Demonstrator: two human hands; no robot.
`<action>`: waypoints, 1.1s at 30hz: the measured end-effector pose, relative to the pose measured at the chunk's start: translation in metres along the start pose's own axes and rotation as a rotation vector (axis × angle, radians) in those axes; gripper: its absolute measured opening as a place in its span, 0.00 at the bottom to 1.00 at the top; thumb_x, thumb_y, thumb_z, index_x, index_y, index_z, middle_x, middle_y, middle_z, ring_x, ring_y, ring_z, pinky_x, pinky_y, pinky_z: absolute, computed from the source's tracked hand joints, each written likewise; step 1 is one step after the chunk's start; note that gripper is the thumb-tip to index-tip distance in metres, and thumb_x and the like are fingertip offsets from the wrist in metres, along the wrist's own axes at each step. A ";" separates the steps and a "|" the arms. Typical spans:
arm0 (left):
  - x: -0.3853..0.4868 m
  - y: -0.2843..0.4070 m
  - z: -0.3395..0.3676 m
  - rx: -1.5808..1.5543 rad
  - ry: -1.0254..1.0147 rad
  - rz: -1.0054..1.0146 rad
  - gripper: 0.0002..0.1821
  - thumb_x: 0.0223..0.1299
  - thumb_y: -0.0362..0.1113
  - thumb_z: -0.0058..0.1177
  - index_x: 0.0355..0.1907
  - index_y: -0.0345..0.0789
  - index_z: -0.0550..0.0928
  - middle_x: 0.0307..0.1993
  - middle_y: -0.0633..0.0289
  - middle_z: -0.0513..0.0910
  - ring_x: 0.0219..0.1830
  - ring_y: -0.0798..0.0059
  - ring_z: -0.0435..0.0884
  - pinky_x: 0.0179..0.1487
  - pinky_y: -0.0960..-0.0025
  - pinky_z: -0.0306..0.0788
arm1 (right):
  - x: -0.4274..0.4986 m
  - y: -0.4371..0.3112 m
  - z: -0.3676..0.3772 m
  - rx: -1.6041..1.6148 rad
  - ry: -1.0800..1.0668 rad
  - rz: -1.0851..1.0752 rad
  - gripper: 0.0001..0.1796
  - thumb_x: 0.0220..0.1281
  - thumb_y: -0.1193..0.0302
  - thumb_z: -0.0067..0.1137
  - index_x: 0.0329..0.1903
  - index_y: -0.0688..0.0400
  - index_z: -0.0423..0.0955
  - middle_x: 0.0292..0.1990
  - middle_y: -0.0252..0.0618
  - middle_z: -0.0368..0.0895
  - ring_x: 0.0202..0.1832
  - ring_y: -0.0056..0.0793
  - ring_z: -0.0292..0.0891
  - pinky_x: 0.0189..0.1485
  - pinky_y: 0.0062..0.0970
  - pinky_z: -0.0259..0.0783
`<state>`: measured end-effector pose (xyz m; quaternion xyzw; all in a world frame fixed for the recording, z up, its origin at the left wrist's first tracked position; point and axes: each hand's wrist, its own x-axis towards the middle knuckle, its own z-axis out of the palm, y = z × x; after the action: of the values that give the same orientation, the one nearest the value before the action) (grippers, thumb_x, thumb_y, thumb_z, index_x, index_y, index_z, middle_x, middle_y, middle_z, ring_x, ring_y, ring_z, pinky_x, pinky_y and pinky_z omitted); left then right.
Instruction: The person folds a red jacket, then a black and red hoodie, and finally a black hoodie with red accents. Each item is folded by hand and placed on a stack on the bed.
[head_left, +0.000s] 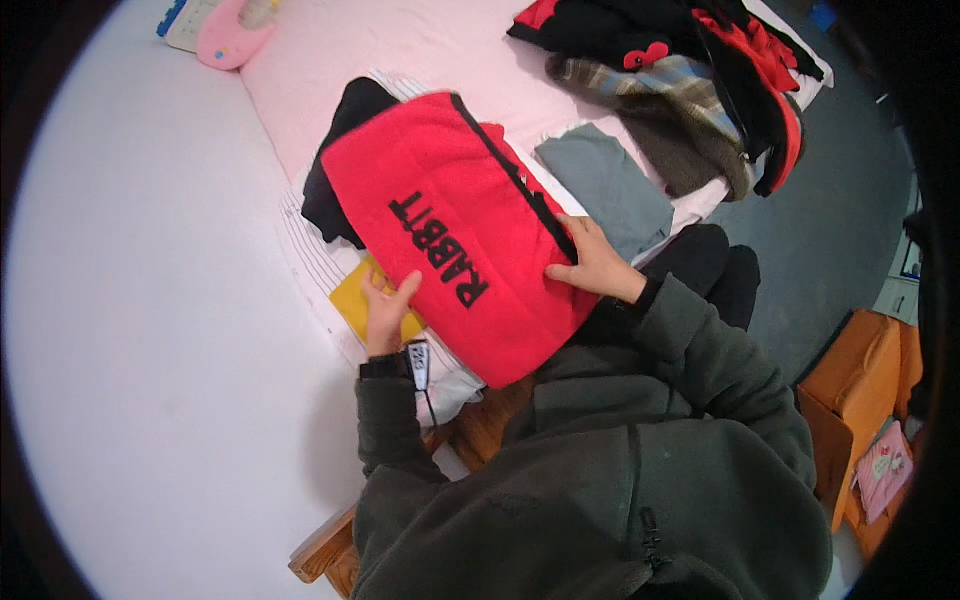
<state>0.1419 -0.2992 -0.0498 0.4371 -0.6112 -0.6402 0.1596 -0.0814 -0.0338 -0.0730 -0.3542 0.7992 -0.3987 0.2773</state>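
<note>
A folded red fleece garment with black lettering and a black-trimmed edge lies across the near side of the bed in front of me. My right hand grips its right edge, thumb on top and fingers over the black trim. At the left edge, my left hand has its fingers spread, with the thumb against the red fleece. Behind that hand is a flat yellow item. A black garment sticks out from under the red one on the left. To the right lies a folded grey garment.
Dark, red and plaid clothes are heaped at the bed's far right. A pink bib-like item lies at the far left on the pink bedsheet. A white wall borders the left. An orange-brown chair stands at right.
</note>
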 end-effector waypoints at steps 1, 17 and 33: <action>-0.014 -0.018 0.007 0.087 0.000 0.086 0.53 0.51 0.32 0.72 0.71 0.33 0.49 0.62 0.51 0.69 0.60 0.64 0.73 0.62 0.62 0.70 | -0.011 0.006 0.007 -0.051 0.039 -0.038 0.53 0.45 0.57 0.73 0.72 0.62 0.54 0.61 0.60 0.65 0.61 0.57 0.65 0.68 0.39 0.61; 0.043 0.032 0.015 -0.414 -0.100 -0.267 0.24 0.62 0.34 0.60 0.61 0.34 0.75 0.55 0.57 0.82 0.55 0.62 0.81 0.60 0.53 0.75 | 0.099 -0.039 -0.002 0.311 0.138 0.266 0.71 0.28 0.47 0.83 0.65 0.82 0.50 0.62 0.64 0.68 0.61 0.46 0.72 0.62 0.35 0.70; -0.010 0.224 -0.030 -0.387 -0.145 0.614 0.33 0.68 0.42 0.57 0.69 0.31 0.63 0.65 0.57 0.72 0.64 0.66 0.73 0.67 0.60 0.68 | 0.071 -0.194 -0.150 0.683 -0.065 -0.251 0.36 0.55 0.48 0.70 0.58 0.61 0.75 0.50 0.42 0.83 0.51 0.31 0.81 0.58 0.29 0.75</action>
<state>0.0969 -0.3563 0.1640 0.1486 -0.5912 -0.6954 0.3805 -0.1661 -0.1075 0.1567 -0.3488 0.5609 -0.6622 0.3538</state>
